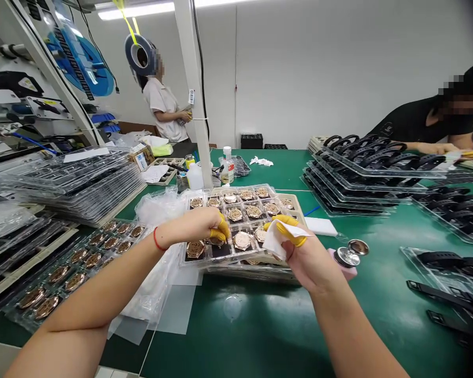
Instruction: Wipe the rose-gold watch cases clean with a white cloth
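Note:
A clear plastic tray (232, 257) of round rose-gold watch cases (242, 240) lies in front of me on a stack of trays. My left hand (211, 223), with yellow finger cots, reaches into its front rows. The fingertips are pinched on a watch case (217, 242), which they partly cover, at a dark compartment. My right hand (299, 252), also in yellow finger cots, grips a folded white wipe (280, 239) over the tray's right side. The wipe hides some of the cases beneath it.
Another tray of watch cases (76, 283) and stacked trays (82, 181) stand left. A pink dispenser with metal lid (345, 260) sits right of my right hand. Trays of black watch straps (362, 178) fill the right. Bottles (227, 168) stand by the post (205, 152). Two people are beyond.

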{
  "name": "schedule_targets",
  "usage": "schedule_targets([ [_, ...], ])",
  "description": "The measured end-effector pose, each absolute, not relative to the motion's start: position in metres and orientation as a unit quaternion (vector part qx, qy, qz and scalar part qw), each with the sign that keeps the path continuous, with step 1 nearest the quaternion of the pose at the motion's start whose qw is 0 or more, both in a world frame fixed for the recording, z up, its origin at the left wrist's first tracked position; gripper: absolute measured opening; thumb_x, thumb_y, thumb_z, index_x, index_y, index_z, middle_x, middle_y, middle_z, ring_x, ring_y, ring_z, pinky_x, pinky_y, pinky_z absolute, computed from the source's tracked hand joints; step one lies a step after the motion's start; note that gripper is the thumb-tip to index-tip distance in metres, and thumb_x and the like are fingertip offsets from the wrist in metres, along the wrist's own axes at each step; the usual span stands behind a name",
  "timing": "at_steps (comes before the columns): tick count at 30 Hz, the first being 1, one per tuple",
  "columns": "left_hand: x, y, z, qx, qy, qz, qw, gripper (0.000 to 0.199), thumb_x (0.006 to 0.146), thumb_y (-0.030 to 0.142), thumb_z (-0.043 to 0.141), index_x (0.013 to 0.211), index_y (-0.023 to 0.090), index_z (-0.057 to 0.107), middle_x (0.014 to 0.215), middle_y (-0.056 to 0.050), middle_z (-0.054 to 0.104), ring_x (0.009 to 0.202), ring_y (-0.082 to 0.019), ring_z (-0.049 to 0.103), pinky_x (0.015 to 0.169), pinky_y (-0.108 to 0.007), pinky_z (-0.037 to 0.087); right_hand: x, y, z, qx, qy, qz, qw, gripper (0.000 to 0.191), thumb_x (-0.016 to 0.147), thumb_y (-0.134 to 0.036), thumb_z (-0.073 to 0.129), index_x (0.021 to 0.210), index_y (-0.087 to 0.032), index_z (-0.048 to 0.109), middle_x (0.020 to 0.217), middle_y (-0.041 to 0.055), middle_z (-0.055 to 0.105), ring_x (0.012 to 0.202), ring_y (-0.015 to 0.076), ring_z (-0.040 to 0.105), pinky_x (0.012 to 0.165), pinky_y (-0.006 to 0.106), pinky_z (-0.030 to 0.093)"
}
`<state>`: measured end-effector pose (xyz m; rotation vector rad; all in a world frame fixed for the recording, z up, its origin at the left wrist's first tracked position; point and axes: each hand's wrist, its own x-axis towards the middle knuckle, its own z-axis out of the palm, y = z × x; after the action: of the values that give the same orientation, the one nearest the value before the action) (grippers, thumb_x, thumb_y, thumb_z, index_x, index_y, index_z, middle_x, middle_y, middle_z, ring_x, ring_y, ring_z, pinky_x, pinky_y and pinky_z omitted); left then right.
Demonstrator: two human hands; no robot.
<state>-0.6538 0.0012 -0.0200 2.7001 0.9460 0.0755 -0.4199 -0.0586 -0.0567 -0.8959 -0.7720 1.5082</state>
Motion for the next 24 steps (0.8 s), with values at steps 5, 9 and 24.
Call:
schedule_targets([
  [5, -0.639, -0.003, -0.023, 0.948, 0.306, 0.047, 0.077, 0.017, 0.090, 0.018, 0.058, 0.095, 0.020, 0.073, 0.104, -0.006, 0.068, 0.095, -0.020, 0.060, 0.081, -0.027, 0.044, -0.418, -0.063, -0.053, -0.357, -0.411, 0.643, 0.538, 0.024, 0.063, -0.033, 0.083, 0.079, -0.019, 0.072, 0.073, 0.0002, 0.068, 0.062, 0.0107, 0.057, 0.055, 0.019, 0.046],
  [9, -0.618, -0.010, -0.041, 0.929, 0.365, 0.050, 0.038, 0.025, 0.089, 0.016, 0.057, 0.113, 0.016, 0.064, 0.100, -0.010, 0.066, 0.092, -0.024, 0.060, 0.075, -0.030, 0.045, -0.418, -0.066, -0.053, -0.341, -0.470, 0.624, 0.523, 0.026, 0.069, -0.031, 0.078, 0.092, -0.019, 0.073, 0.082, 0.0047, 0.071, 0.073, 0.0170, 0.063, 0.062, 0.025, 0.050],
  [24, -0.605, -0.073, -0.039, 0.859, 0.423, 0.251, 0.144, 0.015, 0.092, 0.028, 0.054, 0.095, 0.020, 0.067, 0.081, -0.004, 0.069, 0.070, -0.018, 0.061, 0.062, -0.024, 0.043, -0.416, -0.078, -0.051, -0.345, -0.693, 0.368, 0.516, 0.022, 0.079, -0.025, 0.072, 0.101, -0.026, 0.071, 0.103, 0.0039, 0.069, 0.094, 0.0195, 0.063, 0.086, 0.033, 0.050],
])
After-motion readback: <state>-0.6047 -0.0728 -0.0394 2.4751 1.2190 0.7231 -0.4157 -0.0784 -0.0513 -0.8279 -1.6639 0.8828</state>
